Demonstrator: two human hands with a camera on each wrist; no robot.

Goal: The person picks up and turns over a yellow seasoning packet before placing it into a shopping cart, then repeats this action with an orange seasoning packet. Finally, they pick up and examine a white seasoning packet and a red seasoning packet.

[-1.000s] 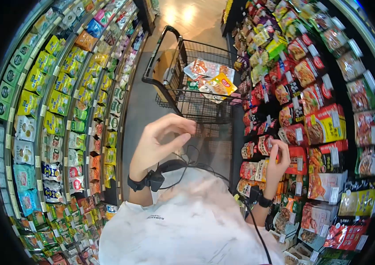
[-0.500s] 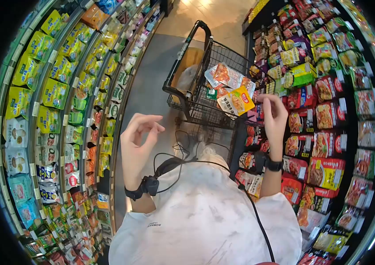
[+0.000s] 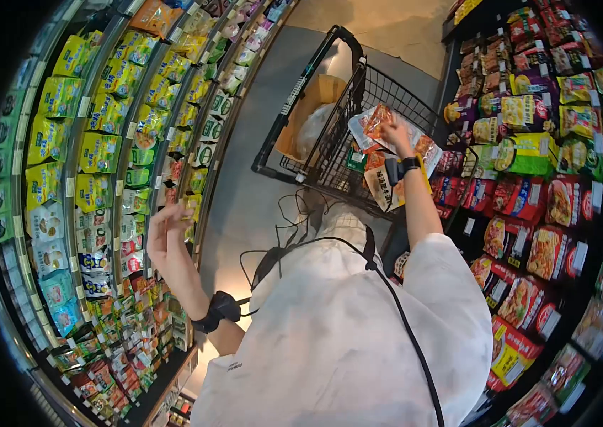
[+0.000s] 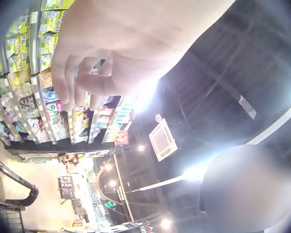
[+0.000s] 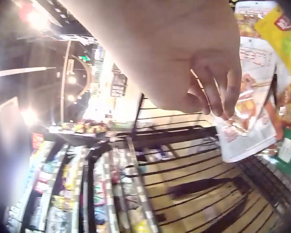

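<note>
My right hand [image 3: 396,135] is inside the shopping cart [image 3: 415,107], over the packaged foods. Its curled fingers pinch the edge of a white food packet [image 5: 247,104] with a picture of a cooked dish. A yellow-and-white packet [image 3: 381,188] lies nearer me, partly hidden under my right forearm, and a small green packet [image 3: 355,159] sits beside it. On the other side, my left hand [image 3: 172,238] hovers in the air near the left shelves, fingers loosely bent and holding nothing.
Shelves of yellow bags [image 3: 99,152] and other packets line the left side. On the right hang rows of packaged foods [image 3: 522,242]. A cardboard box [image 3: 326,91] stands at the cart's handle end. Cables run across my white shirt [image 3: 344,320].
My right hand has reached forward from beside the right shelves into the cart and onto the white packet. My left hand has drifted left. The view has turned, with the cart now farther right.
</note>
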